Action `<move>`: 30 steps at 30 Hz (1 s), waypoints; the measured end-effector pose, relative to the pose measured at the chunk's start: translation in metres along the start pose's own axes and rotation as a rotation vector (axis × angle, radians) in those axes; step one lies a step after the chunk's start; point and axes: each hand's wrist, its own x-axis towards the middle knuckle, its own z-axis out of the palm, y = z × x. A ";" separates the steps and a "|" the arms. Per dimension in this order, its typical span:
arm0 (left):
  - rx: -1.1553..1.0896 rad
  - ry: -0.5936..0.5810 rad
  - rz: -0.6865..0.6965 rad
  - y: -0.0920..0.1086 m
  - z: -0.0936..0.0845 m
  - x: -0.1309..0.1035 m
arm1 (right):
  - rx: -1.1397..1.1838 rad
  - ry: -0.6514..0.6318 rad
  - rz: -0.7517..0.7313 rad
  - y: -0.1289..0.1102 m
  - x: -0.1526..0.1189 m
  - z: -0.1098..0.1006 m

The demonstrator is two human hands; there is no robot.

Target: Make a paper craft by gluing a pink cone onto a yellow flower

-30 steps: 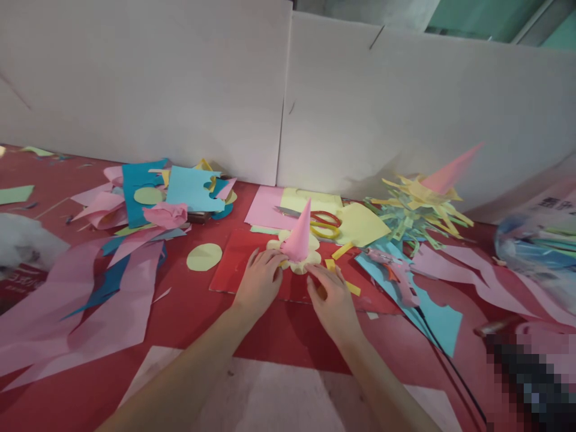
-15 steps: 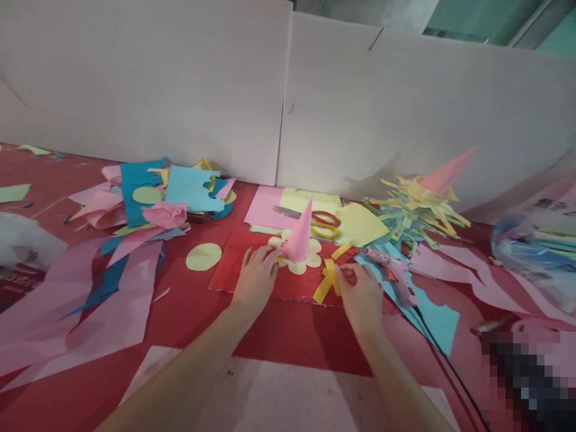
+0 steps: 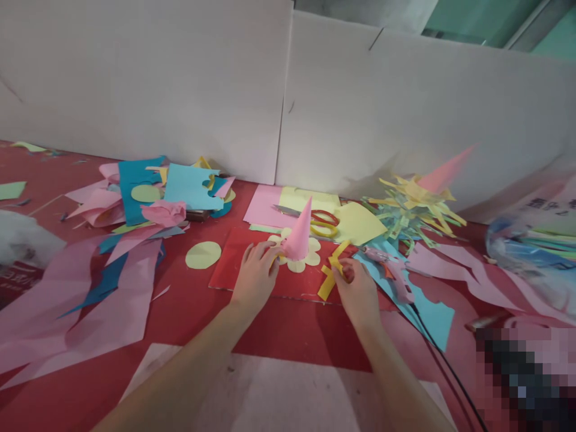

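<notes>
A pink paper cone [image 3: 299, 234] stands upright on a pale yellow paper flower [image 3: 297, 265], which lies on a red board [image 3: 245, 258]. My left hand [image 3: 256, 270] is at the left side of the cone, fingertips together on a small bit of yellow paper that they mostly hide. Right of the flower lie several yellow paper strips [image 3: 327, 283], crossing one another. My right hand [image 3: 360, 294] has thumb and finger closed on one of these strips, its palm over the board's right part.
Scissors [image 3: 324, 230] lie behind the cone on paper sheets. A pink glue gun [image 3: 391, 270] with a black cord rests on blue paper [image 3: 434, 318] at right. A fringed paper piece with a pink cone [image 3: 445, 171] stands behind. Paper scraps [image 3: 148, 210] pile up at left.
My right hand has shifted slightly, and the yellow strips by its fingers have changed position, one now reaching up toward the loose strip behind. My left hand stays beside the cone.
</notes>
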 end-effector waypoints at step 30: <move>-0.018 0.028 -0.021 -0.003 0.001 0.000 | -0.138 -0.253 -0.315 -0.006 -0.001 -0.033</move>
